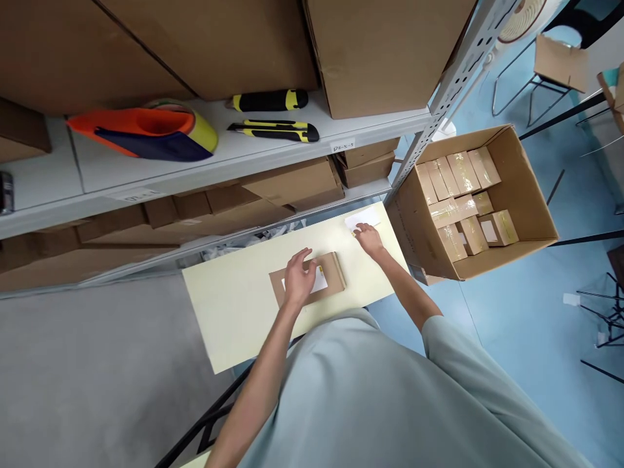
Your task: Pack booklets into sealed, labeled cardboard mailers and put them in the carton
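A flat brown cardboard box [332, 268] lies on a pale yellow tabletop [229, 292] in front of me. A white label [320, 279] with a small yellow mark is on its upper face. My left hand [299, 279] is over the box and label, fingers stretched out and thumb apart, covering part of both. Farther right, my right hand [370, 240] is at the lower edge of some white paper [363, 218], probably labels. Its fingers are slightly bent and apart, with the tips at the paper; whether they press on it I cannot tell.
Right of the table stands a large open carton [529, 214] with several small taped boxes inside. A metal shelf [273, 144] crosses above the table, bearing two utility knives [273, 101], an orange and blue tape dispenser [146, 133] and big cartons [390, 52].
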`<control>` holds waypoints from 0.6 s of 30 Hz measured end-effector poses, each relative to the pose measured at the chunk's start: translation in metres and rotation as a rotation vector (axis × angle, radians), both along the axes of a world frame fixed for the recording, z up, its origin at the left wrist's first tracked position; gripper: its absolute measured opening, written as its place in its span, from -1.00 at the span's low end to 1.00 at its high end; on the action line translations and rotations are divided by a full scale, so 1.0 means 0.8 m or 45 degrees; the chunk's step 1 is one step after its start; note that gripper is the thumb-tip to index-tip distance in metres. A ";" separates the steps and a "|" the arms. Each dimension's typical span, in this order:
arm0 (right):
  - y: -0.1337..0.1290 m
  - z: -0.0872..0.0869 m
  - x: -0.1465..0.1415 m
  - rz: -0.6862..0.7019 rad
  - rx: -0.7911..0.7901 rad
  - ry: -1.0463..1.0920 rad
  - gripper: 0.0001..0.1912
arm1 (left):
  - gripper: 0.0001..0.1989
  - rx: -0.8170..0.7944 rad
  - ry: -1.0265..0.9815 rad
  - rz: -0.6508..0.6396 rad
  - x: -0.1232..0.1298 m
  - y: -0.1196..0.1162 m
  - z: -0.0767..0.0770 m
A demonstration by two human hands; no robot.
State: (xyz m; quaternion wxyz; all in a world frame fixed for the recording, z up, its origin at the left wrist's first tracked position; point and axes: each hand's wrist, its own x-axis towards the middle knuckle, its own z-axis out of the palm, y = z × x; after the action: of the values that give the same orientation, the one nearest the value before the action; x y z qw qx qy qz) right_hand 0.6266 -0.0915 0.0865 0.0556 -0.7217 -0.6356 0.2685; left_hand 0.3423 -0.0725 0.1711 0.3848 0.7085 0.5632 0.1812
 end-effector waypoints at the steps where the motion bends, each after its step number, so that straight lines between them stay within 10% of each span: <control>1: -0.001 0.001 0.000 0.011 0.000 -0.011 -0.63 | -0.64 -0.008 0.006 -0.013 0.001 0.000 -0.001; 11: 0.004 0.014 -0.011 -0.113 0.044 -0.054 -0.64 | -0.60 -0.018 0.082 -0.169 0.035 0.013 0.006; 18: 0.027 0.002 0.041 -1.138 0.531 0.633 -0.85 | -0.53 0.059 0.184 -0.635 0.133 0.055 -0.020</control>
State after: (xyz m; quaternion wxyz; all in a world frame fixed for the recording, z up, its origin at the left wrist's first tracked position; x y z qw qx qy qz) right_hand 0.6593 -0.0701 0.0878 0.4542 -0.8099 -0.2748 0.2494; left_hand 0.4489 -0.0282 0.1552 0.3598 0.8452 0.3928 0.0426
